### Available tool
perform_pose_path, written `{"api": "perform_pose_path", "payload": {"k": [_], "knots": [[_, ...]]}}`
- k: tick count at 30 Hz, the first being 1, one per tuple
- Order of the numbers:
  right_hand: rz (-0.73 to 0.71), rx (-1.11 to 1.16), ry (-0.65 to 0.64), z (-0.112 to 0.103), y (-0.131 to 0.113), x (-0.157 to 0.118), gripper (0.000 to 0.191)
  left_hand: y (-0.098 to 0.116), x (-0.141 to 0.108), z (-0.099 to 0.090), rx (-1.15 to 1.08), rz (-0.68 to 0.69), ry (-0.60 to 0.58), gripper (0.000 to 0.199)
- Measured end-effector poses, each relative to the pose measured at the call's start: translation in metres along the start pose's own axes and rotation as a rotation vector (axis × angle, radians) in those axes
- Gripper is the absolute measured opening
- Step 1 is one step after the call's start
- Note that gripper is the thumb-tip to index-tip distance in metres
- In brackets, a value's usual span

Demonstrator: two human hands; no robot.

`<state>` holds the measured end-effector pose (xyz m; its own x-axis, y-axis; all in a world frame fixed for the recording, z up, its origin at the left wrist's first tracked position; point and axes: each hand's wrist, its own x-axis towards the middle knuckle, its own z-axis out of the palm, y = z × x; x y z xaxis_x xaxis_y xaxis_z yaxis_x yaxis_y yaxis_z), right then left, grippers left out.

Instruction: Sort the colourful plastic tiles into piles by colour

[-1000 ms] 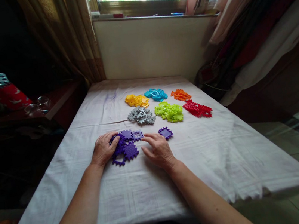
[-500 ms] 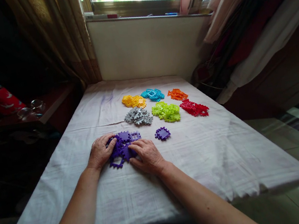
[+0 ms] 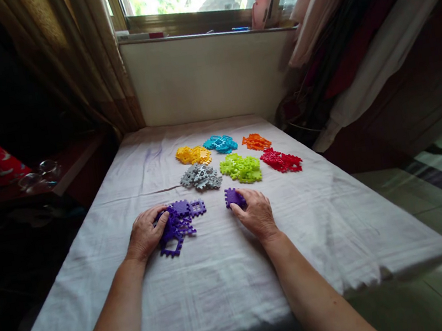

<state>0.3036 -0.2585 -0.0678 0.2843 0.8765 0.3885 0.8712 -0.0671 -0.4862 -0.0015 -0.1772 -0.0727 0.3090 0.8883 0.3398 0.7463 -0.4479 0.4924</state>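
Note:
My left hand curls around the left side of a pile of purple interlocking plastic tiles, its thumb and fingers closed on the pieces there. Some of these tiles are solid squares, and one is an open frame. A tile with window bars lies at the pile's right edge. To the right, apart from the pile, my right hand grips a purple square tile between thumb and fingers, down at the cloth. Its fingertips are partly hidden, as is what lies under the left palm.
Beyond my hands lie heaps of similar tiles: grey, lime green, red, yellow, blue and orange. A white cloth covers the table. Clothes hang at the right.
My right hand has left the purple pile, moved right and taken hold of the separate purple tile. My left hand stays on the pile. The whole view has shifted slightly.

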Motion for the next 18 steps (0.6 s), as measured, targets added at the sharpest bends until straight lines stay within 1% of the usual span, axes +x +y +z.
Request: {"api": "perform_pose_path", "payload": {"k": [4, 11, 13, 15, 16, 18], "knots": [[0.035, -0.013, -0.049, 0.003, 0.005, 0.000, 0.036, 0.001, 0.000, 0.000, -0.007, -0.010, 0.003, 0.053], [0.052, -0.031, -0.076, 0.004, 0.003, -0.002, 0.039, 0.004, -0.001, -0.001, -0.069, -0.037, 0.041, 0.050], [0.063, -0.029, -0.089, 0.003, 0.002, -0.002, 0.040, 0.007, -0.001, -0.003, -0.083, -0.060, 0.072, 0.047], [0.071, -0.027, -0.092, 0.003, 0.001, -0.002, 0.039, 0.012, -0.001, -0.007, -0.091, -0.091, 0.162, 0.043], [0.074, -0.026, -0.092, 0.003, 0.000, -0.002, 0.039, 0.015, -0.003, -0.011, -0.095, -0.108, 0.235, 0.041], [0.080, -0.027, -0.095, 0.002, -0.001, -0.001, 0.039, 0.021, -0.007, -0.022, -0.103, -0.140, 0.431, 0.039]]}}
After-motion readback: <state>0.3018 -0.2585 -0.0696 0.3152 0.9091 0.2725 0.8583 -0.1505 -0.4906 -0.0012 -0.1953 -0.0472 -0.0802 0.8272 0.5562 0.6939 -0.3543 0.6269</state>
